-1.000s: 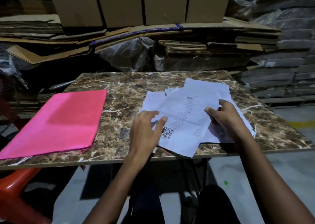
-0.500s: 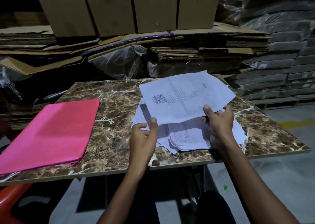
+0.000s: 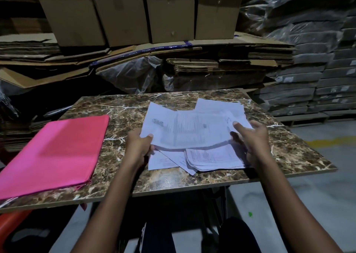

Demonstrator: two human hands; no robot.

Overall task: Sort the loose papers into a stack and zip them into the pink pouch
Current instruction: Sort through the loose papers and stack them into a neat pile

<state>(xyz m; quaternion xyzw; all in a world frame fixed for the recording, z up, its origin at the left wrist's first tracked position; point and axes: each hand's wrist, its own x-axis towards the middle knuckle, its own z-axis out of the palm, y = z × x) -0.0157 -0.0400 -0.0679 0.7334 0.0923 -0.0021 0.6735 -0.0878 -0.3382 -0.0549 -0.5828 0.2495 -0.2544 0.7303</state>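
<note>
A printed white sheet is lifted a little above the marble table. My left hand pinches its left near corner. My right hand is at its right end, thumb on top, fingers hidden beneath. Under the sheet lies a loose pile of papers, fanned out near the table's front edge, with more sheets showing behind. The pink pouch lies flat on the left part of the table, apart from both hands.
Cardboard boxes and flattened cardboard are stacked behind the table. Wrapped grey bundles rise at the right. An orange chair shows at the lower left. The floor at right has a yellow line.
The sheet held high by my right hand has come down over the pile. My left hand, which was free by the pile, now pinches the sheet's left corner.
</note>
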